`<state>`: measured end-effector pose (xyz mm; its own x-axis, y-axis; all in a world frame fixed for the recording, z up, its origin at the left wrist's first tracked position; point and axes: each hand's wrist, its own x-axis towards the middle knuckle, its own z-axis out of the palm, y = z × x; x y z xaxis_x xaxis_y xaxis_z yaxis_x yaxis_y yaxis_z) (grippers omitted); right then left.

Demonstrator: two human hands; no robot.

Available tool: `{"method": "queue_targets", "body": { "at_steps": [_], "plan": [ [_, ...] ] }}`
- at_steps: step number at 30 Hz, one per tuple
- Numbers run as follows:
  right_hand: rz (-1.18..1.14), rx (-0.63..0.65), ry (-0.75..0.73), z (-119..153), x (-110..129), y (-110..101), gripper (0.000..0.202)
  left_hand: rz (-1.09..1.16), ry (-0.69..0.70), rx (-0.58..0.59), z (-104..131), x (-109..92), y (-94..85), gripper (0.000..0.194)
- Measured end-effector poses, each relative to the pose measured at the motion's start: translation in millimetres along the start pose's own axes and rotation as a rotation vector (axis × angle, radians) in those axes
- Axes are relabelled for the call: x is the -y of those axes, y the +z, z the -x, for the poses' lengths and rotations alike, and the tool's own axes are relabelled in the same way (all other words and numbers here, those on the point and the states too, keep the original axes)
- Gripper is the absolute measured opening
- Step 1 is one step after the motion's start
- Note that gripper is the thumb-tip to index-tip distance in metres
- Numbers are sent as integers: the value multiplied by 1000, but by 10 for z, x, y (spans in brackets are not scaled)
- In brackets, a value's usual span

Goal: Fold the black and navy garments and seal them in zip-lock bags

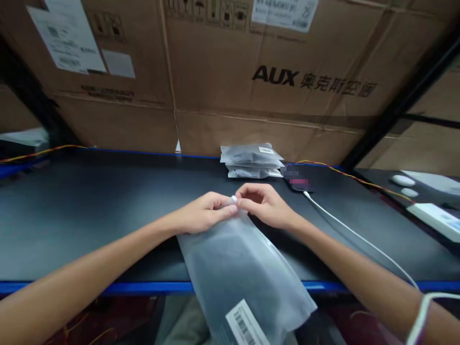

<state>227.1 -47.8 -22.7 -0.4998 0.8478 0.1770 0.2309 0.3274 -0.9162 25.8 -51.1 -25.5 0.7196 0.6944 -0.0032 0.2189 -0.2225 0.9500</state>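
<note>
A frosted plastic zip bag (237,263) hangs from my hands over the front edge of the shelf, with a white barcode label (246,323) near its lower end. My left hand (206,212) grips its upper edge, the thumb lying on top of the plastic. Fingers pinched, my right hand (266,205) holds the same edge at the corner. A small white piece (234,198), perhaps the zip slider, shows between both hands. The bag looks flat, and its contents, if any, cannot be made out.
Several packed frosted bags (251,160) lie stacked at the back. Beside them is a phone (300,181) with a white cable (355,235) running to the right front. A large cardboard box (215,86) stands behind, and a white power strip (436,220) sits at right.
</note>
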Motion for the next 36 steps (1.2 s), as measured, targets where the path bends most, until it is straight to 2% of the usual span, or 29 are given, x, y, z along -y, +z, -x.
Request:
{"method": "queue_targets", "body": {
  "at_steps": [3,6,10,14,17,20,24,26,28,31,33,34,36],
  "plan": [
    [7,17,-21,3,12,-3,16,-43,-6,13,3,0,8,40],
    [25,52,-26,-3,46,-30,14,-38,-18,-64,3,-42,-53,41],
    [49,84,22,-13,76,-99,11,-78,-34,-270,46,-91,-389,42],
    [21,100,52,-13,40,-148,13,-312,-40,-491,115,-44,-792,37],
    [28,99,94,-10,21,-168,12,-506,-36,-588,119,25,-907,37],
    [40,67,111,-20,35,-205,15,-709,-61,-626,81,80,-894,42],
    [32,-34,105,-50,30,-281,17,-683,-135,-612,33,112,-848,48],
    [156,-153,75,-63,2,-314,18,-705,-163,-658,21,120,-824,45],
    [358,-326,-10,-68,-25,-338,15,-733,-165,-720,12,124,-784,40],
    [581,-530,-200,-48,-24,-324,9,-776,-16,-777,-1,112,-667,60],
    [627,-522,-303,-15,6,-252,20,-846,127,-694,-6,96,-551,69],
    [642,-461,-334,6,23,-195,26,-892,170,-607,-7,92,-485,68],
    [676,-287,-340,48,44,-56,41,-981,162,-406,-12,102,-352,67]
  ]
}}
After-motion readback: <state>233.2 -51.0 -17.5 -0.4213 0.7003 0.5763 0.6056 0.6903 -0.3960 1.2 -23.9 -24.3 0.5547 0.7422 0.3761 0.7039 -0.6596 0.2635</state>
